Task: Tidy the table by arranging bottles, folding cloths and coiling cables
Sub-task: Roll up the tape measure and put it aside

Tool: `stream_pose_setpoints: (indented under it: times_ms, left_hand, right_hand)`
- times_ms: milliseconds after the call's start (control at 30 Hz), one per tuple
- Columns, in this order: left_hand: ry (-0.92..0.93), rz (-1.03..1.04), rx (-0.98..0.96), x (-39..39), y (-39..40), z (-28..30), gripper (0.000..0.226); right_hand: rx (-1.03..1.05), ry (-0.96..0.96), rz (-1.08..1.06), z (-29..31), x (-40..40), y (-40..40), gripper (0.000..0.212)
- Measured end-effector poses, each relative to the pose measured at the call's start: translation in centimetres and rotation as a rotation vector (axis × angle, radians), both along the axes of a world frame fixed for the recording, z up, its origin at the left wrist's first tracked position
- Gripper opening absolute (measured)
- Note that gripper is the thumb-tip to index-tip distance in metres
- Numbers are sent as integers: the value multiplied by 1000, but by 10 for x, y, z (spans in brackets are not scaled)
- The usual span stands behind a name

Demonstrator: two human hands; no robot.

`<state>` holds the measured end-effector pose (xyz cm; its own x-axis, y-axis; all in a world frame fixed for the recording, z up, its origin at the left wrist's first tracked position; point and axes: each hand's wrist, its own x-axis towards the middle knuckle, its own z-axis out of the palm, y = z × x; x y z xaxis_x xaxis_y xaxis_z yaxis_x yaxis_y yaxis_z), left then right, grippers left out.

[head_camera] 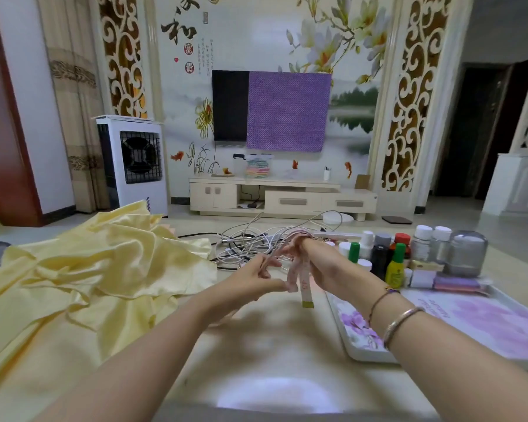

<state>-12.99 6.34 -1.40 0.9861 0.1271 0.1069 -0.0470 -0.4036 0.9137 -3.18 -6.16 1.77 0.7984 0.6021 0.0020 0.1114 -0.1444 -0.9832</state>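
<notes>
A pink measuring tape [299,274] is looped round the fingers of my right hand [320,263], and its free end hangs down to a yellow-green tip. My left hand [253,281] pinches a strand of the tape just left of the loop. Behind both hands lies a tangled heap of white and black cables [250,243] on the table. Several bottles [390,257] stand grouped at the far end of a white floral tray [360,345] on the right. A crumpled yellow cloth [83,278] covers the left of the table.
A grey lidded jar [466,254] and flat purple and white packets [451,283] sit at the back of the tray. The beige table [271,345] shows bare in front of my hands. Beyond the table stand a TV cabinet [281,199] and a white air cooler [135,162].
</notes>
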Motion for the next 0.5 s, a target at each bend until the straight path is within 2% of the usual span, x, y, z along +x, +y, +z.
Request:
stream_pose_setpoints:
  times_ms: [33, 100, 200, 300, 367, 433, 500]
  left_hand:
    - [25, -44, -11, -3, -1, 3, 63]
    - [50, -138, 11, -6, -4, 5, 61]
    - [-37, -163, 86, -4, -12, 5, 29]
    - [-40, -78, 38, -3, -22, 8, 3]
    - [-15, -54, 32, -1, -23, 9, 15]
    - [9, -41, 71, -2, -22, 10, 25]
    - [25, -18, 187, -2, -17, 11, 27]
  right_hand:
    - [0, -5, 0, 0, -1, 1, 35]
    - [-17, -39, 14, 1, -7, 2, 33]
    - [-18, -45, 35, 3, -11, 5, 39]
    - [-33, -84, 36, 6, -16, 4, 37]
    - [-38, -147, 19, 7, -15, 3, 24]
    - [-51, -202, 1, 8, -11, -1, 25]
    - [-116, -282, 14, 10, -8, -8, 25]
